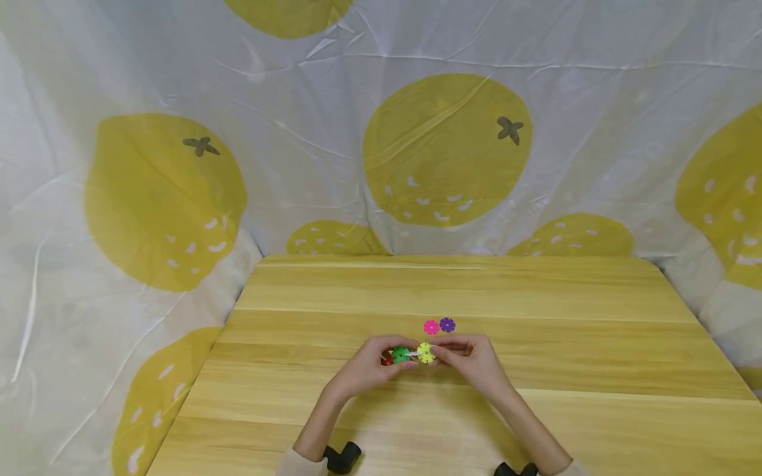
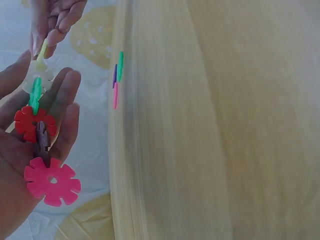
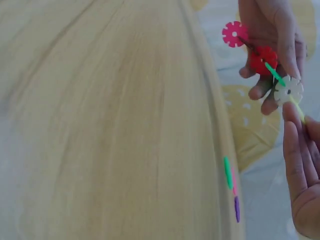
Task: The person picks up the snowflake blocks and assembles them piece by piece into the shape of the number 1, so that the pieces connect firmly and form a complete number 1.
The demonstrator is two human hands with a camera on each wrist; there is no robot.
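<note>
A chain of notched flower-shaped plastic discs stretches between the two hands. From its left end run a pink disc (image 2: 52, 181), a dark purple-brown disc (image 2: 42, 140), a red disc (image 2: 25, 121), a green disc (image 1: 401, 355), a white disc (image 3: 288, 92) and a yellow disc (image 1: 425, 353). The left hand (image 1: 370, 362) holds the chain, its thumb and fingertips at the white disc, while the pink end lies over the palm. The right hand (image 1: 474, 362) pinches the yellow disc between thumb and fingers. Yellow and white discs meet edge to edge at right angles.
Beyond the hands, a loose pink disc (image 1: 431, 327) and purple disc (image 1: 447, 324) lie on the wooden table (image 1: 595, 330). Another loose green disc (image 3: 228, 172) lies near them in the wrist views. A lemon-print cloth (image 1: 309, 132) hangs behind the table.
</note>
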